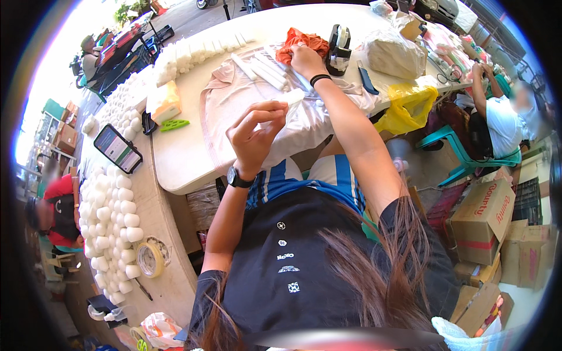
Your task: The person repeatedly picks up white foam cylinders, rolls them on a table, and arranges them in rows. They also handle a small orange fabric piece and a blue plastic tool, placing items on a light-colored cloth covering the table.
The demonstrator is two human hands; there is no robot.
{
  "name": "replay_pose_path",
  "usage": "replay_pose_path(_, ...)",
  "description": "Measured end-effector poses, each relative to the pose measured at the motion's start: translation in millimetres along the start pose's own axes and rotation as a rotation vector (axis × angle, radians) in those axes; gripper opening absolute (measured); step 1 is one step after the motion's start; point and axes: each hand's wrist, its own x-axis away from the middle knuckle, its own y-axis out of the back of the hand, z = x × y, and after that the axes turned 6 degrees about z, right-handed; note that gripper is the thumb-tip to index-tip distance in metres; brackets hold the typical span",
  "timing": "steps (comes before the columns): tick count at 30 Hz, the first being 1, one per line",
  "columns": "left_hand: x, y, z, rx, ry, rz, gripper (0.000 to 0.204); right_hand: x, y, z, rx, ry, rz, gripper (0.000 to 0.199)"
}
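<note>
My left hand (256, 133), with a dark watch at its wrist, is raised above the near edge of the white table. Its thumb and fingertips pinch a small whitish piece (294, 95) whose kind I cannot make out. Farther off, my right hand (307, 61) reaches across and closes its fingers on a crumpled orange cloth (310, 41). Beside that cloth stands a black tape dispenser (338, 51). Several white sticks (264, 72) lie between my hands on a pale pink cloth (221, 93).
Rows of white rounded pieces (111, 216) cover the left table, near a phone (118, 148) and a tape roll (150, 260). A blue-handled cutter (367, 78) lies at right, above a yellow bag (408, 105). Another person (507, 120) sits at right, near cardboard boxes (481, 219).
</note>
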Motion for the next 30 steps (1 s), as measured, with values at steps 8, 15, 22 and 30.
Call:
replay_pose_path(8, -5, 1, -3, 0.001, 0.101, -0.06, 0.014, 9, 19, 22, 0.067, -0.103, 0.017, 0.044)
replay_pose_path(15, -6, 4, 0, 0.018, 0.127, -0.07, 0.013, 25, 71, -7, 0.123, -0.032, -0.543, 0.038)
replay_pose_path(22, -4, 2, -2, 0.059, 0.097, -0.061, 0.015, 15, 72, -110, -0.913, -0.749, -0.27, 0.052)
replay_pose_path(30, -4, 3, 0, 0.076, 0.108, -0.063, 0.013, 8, 84, -88, -1.275, -0.651, -0.301, 0.022)
